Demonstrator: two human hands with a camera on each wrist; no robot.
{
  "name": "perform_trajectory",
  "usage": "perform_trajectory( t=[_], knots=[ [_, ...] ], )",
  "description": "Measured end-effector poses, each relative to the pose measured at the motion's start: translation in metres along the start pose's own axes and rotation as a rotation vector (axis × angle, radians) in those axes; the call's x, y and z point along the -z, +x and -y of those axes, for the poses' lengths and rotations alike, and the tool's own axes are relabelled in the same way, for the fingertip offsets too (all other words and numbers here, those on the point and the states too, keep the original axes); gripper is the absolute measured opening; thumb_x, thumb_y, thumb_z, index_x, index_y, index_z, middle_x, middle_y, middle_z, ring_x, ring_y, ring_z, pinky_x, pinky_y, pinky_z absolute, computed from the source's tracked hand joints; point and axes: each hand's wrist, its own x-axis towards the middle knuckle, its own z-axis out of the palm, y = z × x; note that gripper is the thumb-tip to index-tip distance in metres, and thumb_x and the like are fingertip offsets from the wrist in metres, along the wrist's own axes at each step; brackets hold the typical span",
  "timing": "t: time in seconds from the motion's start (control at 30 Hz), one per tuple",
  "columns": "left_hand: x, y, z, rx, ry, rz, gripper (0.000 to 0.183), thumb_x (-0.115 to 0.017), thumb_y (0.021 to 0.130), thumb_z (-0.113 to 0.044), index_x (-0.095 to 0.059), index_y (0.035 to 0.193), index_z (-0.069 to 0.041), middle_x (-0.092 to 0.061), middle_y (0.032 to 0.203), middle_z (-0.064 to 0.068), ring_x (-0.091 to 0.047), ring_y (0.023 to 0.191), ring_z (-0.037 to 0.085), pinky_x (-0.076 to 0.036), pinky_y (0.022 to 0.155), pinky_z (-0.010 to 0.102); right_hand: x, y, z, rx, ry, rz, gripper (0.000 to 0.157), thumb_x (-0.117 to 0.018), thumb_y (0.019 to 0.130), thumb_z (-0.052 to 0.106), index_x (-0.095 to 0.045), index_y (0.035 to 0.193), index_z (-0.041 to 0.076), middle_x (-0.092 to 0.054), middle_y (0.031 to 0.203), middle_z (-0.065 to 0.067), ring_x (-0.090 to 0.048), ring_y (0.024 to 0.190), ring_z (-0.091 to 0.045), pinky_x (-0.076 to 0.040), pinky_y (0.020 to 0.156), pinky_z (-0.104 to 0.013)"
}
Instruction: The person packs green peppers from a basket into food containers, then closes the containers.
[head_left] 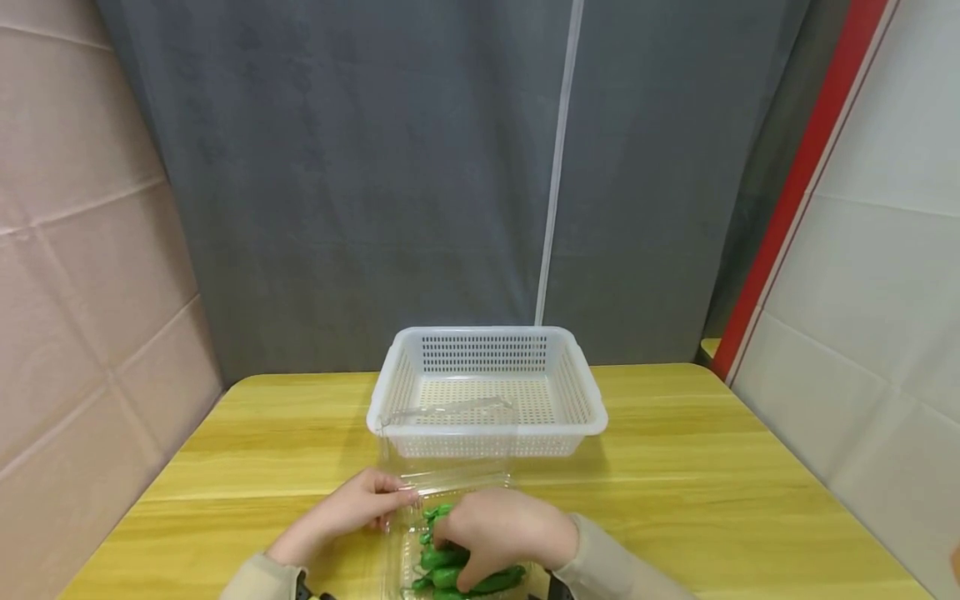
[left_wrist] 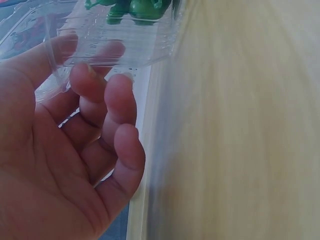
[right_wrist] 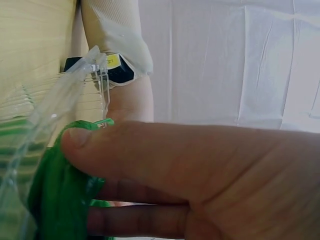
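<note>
A clear plastic clamshell box lies with its lid raised near the front edge of the table. Several green peppers fill it. At its left side, my left hand pinches the plastic wall between thumb and forefinger; the other fingers curl loosely below. My right hand reaches into the box from the right. In the right wrist view, its thumb presses a green pepper against the fingers. The head view hides most of that pepper under the hand.
A white slotted plastic basket stands behind the box, partly seen through the clear raised lid. Both are on a yellow wooden table. A grey curtain hangs behind, with pale walls at both sides.
</note>
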Motion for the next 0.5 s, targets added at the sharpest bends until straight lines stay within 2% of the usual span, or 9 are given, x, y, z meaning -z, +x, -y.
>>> perform_trajectory(
  t=[0.1, 0.33, 0.5],
  knots=[
    [-0.001, 0.0, 0.001, -0.004, 0.003, -0.001, 0.028, -0.059, 0.098, -0.028, -0.074, 0.098, -0.004, -0.05, 0.056, -0.003, -0.043, 0.048, 0.007, -0.034, 0.043, 0.017, 0.0, -0.002, 0.0, -0.003, 0.0, 0.005, 0.023, -0.081, 0.072, 0.024, -0.068, 0.091, 0.025, -0.043, 0.065, 0.018, -0.034, 0.055, 0.003, -0.033, 0.05, -0.011],
    [-0.002, 0.0, 0.002, 0.003, 0.024, -0.013, 0.027, -0.059, 0.098, -0.028, -0.075, 0.098, -0.006, -0.052, 0.058, -0.001, -0.044, 0.048, 0.008, -0.034, 0.043, 0.018, -0.002, -0.007, -0.005, 0.017, 0.026, 0.006, 0.02, -0.08, 0.073, 0.022, -0.065, 0.086, 0.025, -0.038, 0.062, 0.016, -0.031, 0.054, 0.001, -0.03, 0.048, -0.012],
    [-0.001, 0.0, 0.0, 0.008, 0.027, -0.016, 0.027, -0.06, 0.097, -0.029, -0.074, 0.098, -0.006, -0.052, 0.058, -0.001, -0.043, 0.048, 0.009, -0.035, 0.044, 0.018, 0.002, -0.012, -0.01, 0.022, 0.085, -0.002, 0.025, -0.079, 0.075, 0.021, -0.071, 0.099, 0.021, -0.051, 0.073, 0.018, -0.039, 0.059, 0.004, -0.035, 0.053, -0.009]
  ],
)
